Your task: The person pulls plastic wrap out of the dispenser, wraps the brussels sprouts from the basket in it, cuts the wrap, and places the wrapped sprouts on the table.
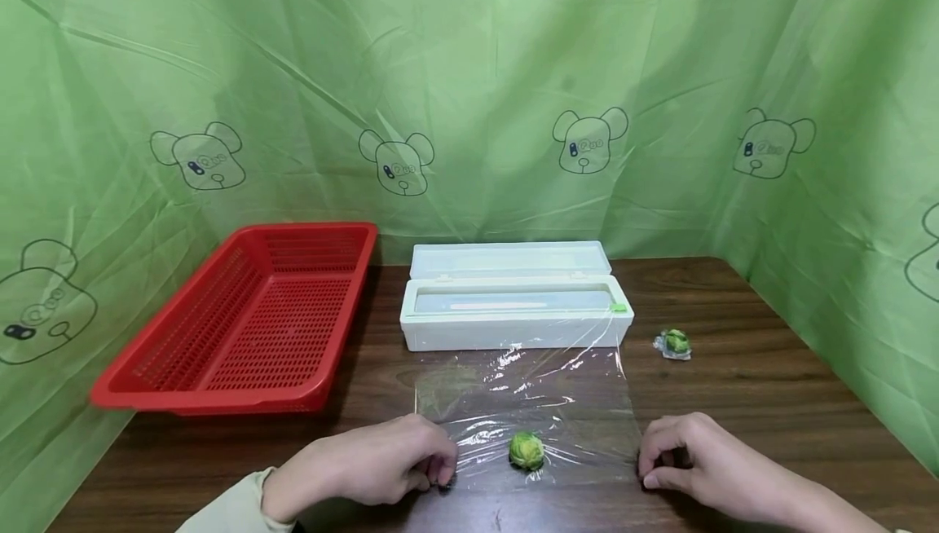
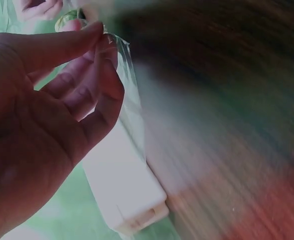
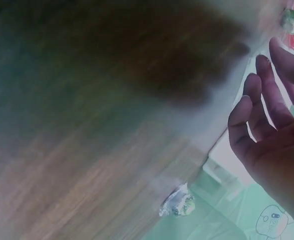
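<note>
Hands: two are counted, one left hand (image 1: 396, 455) and one right hand (image 1: 710, 465); small round green vegetables: two are listed, one nearer vegetable (image 1: 526, 451) and one wrapped vegetable (image 1: 677, 342); clear film (image 1: 594, 411): one sheet is recorded; white box (image 1: 440, 336): one is entered, with one lid (image 1: 509, 259) and one green tab (image 1: 619, 307); red basket (image 1: 279, 329): one is registered; desk (image 1: 778, 403): one is noted; printed animal-head outlines (image 1: 590, 144): six are tallied in the head view, two of them being cut by its edges.

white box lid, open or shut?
Open. The lid lies back behind the white box, leaving the inside visible from the head view, and clear film extends over its front edge.
</note>
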The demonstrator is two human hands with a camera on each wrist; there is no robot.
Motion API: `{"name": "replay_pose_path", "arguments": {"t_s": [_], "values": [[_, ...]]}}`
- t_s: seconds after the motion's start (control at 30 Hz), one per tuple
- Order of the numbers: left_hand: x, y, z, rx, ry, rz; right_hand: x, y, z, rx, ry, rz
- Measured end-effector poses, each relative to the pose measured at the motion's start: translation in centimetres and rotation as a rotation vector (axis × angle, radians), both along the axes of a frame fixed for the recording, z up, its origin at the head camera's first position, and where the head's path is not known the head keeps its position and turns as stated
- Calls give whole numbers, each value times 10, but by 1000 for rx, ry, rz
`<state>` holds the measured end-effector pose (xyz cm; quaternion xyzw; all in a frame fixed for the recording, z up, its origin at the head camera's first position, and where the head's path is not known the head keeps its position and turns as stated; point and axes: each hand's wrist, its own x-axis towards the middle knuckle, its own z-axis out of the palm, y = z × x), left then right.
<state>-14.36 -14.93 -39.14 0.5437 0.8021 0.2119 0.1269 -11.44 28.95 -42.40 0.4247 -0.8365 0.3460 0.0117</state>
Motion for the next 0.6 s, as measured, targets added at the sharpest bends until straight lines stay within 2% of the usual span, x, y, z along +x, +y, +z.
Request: {"name": "replay_pose_path", "arguments": {"t_s": [0.2, 0.43, 0.6], "values": [[-2, -6, 5, 34, 39, 20, -4, 7, 6, 14, -68, -62], [-8, -9, 9, 32, 1, 67, -15, 7, 7, -33, -191, -84], [-14, -9, 9, 36, -12, 89, -24, 6, 6, -60, -245, -93]]}}
